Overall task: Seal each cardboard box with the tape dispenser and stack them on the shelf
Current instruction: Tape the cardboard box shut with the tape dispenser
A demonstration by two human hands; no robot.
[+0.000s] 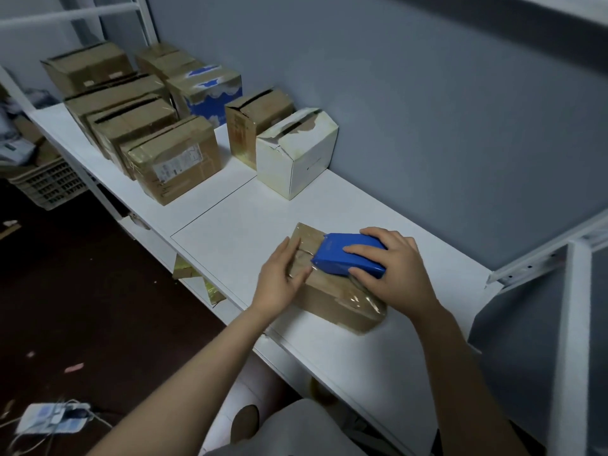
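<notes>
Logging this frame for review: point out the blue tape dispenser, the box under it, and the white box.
blue tape dispenser (332, 255), head view, top shell.
cardboard box (335, 307) under it, head view, near side wall.
white box (311, 162), head view, side wall.

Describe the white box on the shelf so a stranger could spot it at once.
Start at the long white shelf against the grey wall. Beyond the box being taped, the white box stands by the wall, beside a brown box. It alone has plain white sides and a torn top.
</notes>
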